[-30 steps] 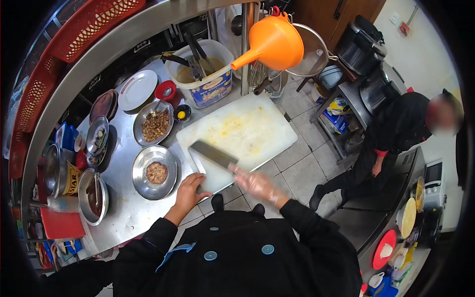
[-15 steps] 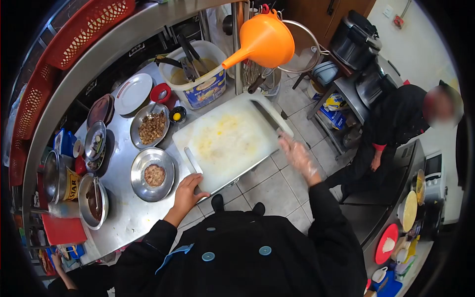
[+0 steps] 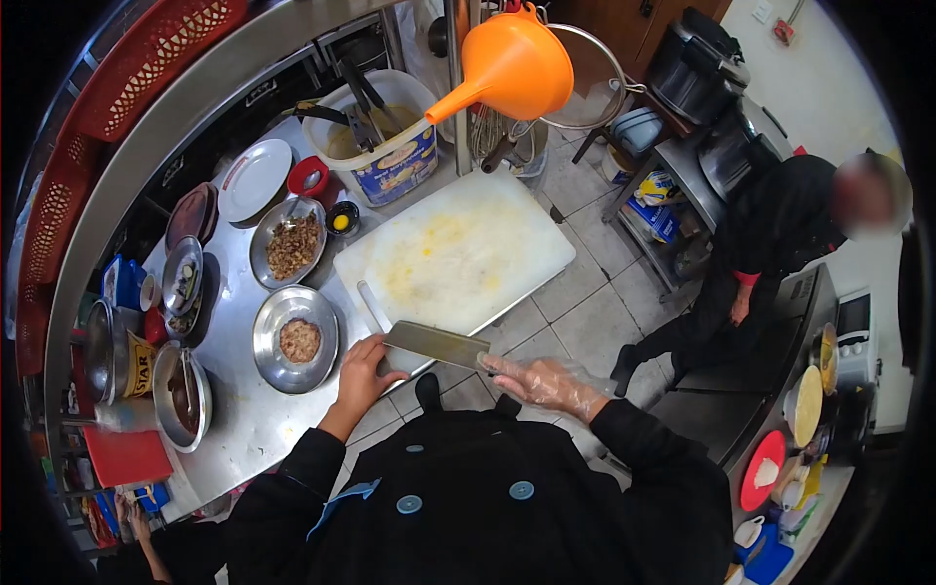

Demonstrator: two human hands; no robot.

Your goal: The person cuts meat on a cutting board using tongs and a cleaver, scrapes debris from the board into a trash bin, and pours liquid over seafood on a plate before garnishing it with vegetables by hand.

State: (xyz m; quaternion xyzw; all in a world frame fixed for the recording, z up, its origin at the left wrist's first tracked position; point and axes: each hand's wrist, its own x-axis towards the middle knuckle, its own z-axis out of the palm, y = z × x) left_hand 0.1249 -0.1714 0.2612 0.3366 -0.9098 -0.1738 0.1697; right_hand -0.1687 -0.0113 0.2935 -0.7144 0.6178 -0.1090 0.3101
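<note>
A bright orange plastic funnel (image 3: pixel 517 66) hangs at the top, spout slanting toward a white rectangular tub with a blue label (image 3: pixel 395 175) — black-handled utensils (image 3: pixel 363 93) stand in it. Just beside the tub are a small red bowl (image 3: pixel 295 176) and a white oval plate (image 3: pixel 255 180). Red perforated plastic baskets (image 3: pixel 161 60) line the upper left. At right, a person in black clothing with a red cuff (image 3: pixel 785 210) stands near a steel stand (image 3: pixel 673 151) — farther down lies a round red plate (image 3: pixel 752 494) bearing something white.
</note>
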